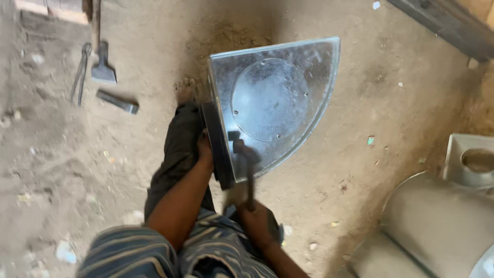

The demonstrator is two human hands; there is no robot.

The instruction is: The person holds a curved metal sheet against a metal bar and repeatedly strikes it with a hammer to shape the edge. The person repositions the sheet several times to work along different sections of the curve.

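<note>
A fan-shaped piece of shiny sheet metal with a round disc marked in its middle lies on the dirt floor. Its straight left edge rests over a dark metal bar. My left hand presses on that bar beside my dark trouser leg, and my bare foot shows just beyond. My right hand grips the handle of a hammer, blurred with motion, whose head is over the sheet's near corner.
Tongs, a flat chisel-like tool and a short metal bar lie on the floor at the upper left. Finished sheet-metal pieces sit at the lower right. A dark wooden beam crosses the top right.
</note>
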